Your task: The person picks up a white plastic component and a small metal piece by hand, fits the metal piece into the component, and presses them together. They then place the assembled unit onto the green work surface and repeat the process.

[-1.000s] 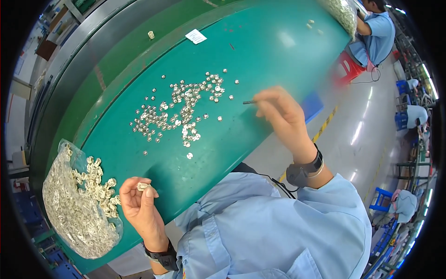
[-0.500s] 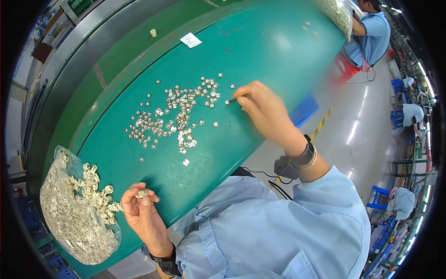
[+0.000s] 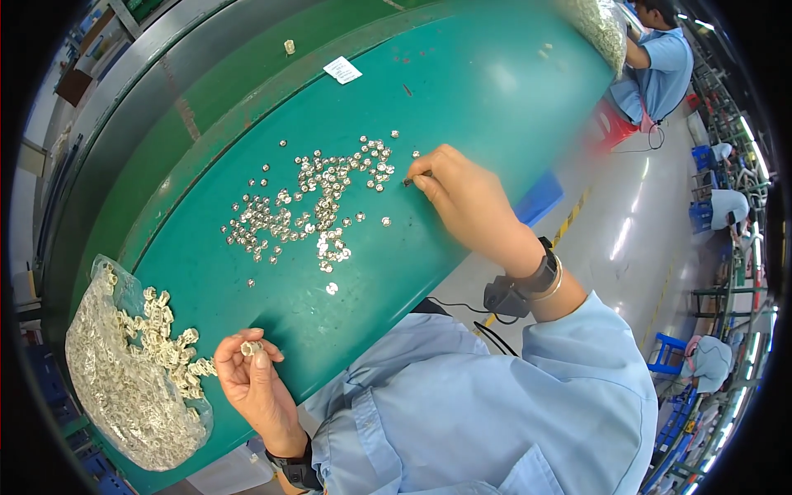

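Observation:
Between the fingertips of my left hand (image 3: 257, 388) is a small cream plastic part (image 3: 250, 349), its hollow end showing. My right hand (image 3: 466, 194) is closed in a pinch on a short, dark, thin tool (image 3: 407, 181), which points down at the table on the right side of the metal pieces. Whether a piece sits at the tool's tip is too small to tell. Many small round silver metal pieces (image 3: 330, 190) lie scattered on the green table (image 3: 462, 99). Left of my left hand, more cream plastic parts (image 3: 161, 322) spill from a clear plastic bag (image 3: 124, 388).
Beyond the table runs a green conveyor belt (image 3: 223, 74) with one cream part (image 3: 289, 47) on it. A white paper slip (image 3: 342, 70) lies by the table's far edge. Another filled bag (image 3: 598, 33) stands far right, near a co-worker (image 3: 660, 62) in blue.
The cream part in my left hand has turned so its hollow end shows. My right hand has shifted slightly left, with less of the tool showing. The part on the belt has moved right.

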The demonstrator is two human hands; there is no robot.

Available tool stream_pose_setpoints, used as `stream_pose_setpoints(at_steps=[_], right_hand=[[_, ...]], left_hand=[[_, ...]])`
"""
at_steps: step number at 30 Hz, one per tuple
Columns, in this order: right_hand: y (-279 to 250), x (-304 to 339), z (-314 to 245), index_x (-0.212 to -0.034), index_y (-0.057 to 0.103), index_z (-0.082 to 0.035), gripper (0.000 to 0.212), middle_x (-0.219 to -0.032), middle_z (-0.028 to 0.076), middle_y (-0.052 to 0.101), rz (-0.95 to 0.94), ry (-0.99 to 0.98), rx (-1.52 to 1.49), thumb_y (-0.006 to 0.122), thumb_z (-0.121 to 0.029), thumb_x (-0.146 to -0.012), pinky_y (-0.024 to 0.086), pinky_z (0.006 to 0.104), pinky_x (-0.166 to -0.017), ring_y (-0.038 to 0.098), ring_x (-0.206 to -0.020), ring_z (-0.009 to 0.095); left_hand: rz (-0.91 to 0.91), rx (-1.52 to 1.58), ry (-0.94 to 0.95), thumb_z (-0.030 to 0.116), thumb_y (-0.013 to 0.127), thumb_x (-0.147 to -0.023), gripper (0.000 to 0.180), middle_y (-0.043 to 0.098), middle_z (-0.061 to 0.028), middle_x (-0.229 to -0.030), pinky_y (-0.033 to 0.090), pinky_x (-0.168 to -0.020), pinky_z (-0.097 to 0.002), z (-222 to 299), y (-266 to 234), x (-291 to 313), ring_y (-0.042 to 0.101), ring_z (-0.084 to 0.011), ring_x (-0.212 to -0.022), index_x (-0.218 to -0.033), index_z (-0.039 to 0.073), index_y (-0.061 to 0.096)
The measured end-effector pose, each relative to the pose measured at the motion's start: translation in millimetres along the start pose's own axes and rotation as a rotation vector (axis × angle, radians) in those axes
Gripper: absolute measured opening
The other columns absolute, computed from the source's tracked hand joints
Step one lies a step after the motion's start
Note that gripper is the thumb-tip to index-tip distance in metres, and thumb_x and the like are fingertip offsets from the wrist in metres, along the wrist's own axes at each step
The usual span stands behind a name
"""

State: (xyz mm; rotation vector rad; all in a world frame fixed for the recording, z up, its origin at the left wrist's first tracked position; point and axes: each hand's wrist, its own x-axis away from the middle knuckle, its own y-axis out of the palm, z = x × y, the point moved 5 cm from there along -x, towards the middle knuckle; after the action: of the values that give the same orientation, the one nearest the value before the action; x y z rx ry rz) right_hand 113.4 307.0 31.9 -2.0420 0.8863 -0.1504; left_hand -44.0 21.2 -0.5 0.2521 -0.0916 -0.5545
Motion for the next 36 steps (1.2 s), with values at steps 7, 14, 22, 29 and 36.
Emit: stream_pose_setpoints(at_steps=[7, 14, 22, 29, 36], right_hand=[[0, -3, -7, -0.1, 0.06, -0.008, 0.01, -0.095, 0.01, 0.057, -0.045, -0.067, 0.132, 0.054, -0.011, -0.092, 0.048, 0.038, -0.074, 0.06, -0.086, 0.03], [0, 2, -29, -0.102, 0.06, -0.005, 0.013, -0.092, 0.008, 0.057, -0.093, -0.031, -0.338, 0.054, -0.005, -0.091, 0.048, 0.0327, -0.073, 0.059, -0.08, 0.021], [19, 19, -114, -0.099, 0.061, -0.001, 0.014, -0.094, 0.01, 0.06, -0.192, -0.423, -0.471, 0.058, 0.003, -0.086, 0.047, 0.0329, -0.073, 0.059, -0.081, 0.02], [50, 30, -156, -0.1, 0.062, -0.002, 0.018, -0.093, 0.012, 0.06, -0.293, -0.565, -0.51, 0.061, 0.005, -0.084, 0.048, 0.0345, -0.072, 0.059, -0.084, 0.026], [68, 29, -162, -0.101, 0.061, -0.004, 0.017, -0.094, 0.01, 0.061, -0.313, -0.569, -0.462, 0.062, 0.001, -0.085, 0.049, 0.0345, -0.07, 0.06, -0.084, 0.028]], left_hand=[[-0.031, -0.02, 0.02, -0.003, 0.062, -0.086, 0.028, 0.059, -0.0135, -0.108, 0.048, -0.07, -0.0256, -1, 4, 0, 0.056, -0.0136, -0.08, -0.112, 0.003, 0.053], [-0.019, -0.021, -0.02, -0.007, 0.061, -0.086, 0.029, 0.058, -0.012, -0.111, 0.049, -0.073, -0.0248, 3, 4, 4, 0.058, -0.0128, -0.084, -0.112, 0.002, 0.054], [-0.086, 0.012, -0.013, -0.007, 0.062, -0.086, 0.029, 0.058, -0.0076, -0.112, 0.049, -0.079, -0.0242, -3, 5, 2, 0.057, -0.01, -0.091, -0.112, 0.002, 0.053], [-0.096, 0.018, 0.047, -0.004, 0.064, -0.087, 0.026, 0.059, -0.0061, -0.107, 0.049, -0.076, -0.023, -3, 6, 5, 0.057, -0.0092, -0.089, -0.11, 0.003, 0.054], [-0.132, 0.028, 0.066, -0.009, 0.061, -0.087, 0.026, 0.056, -0.0034, -0.105, 0.05, -0.08, -0.0225, -3, 5, 6, 0.059, -0.0095, -0.093, -0.11, 0.002, 0.053]])
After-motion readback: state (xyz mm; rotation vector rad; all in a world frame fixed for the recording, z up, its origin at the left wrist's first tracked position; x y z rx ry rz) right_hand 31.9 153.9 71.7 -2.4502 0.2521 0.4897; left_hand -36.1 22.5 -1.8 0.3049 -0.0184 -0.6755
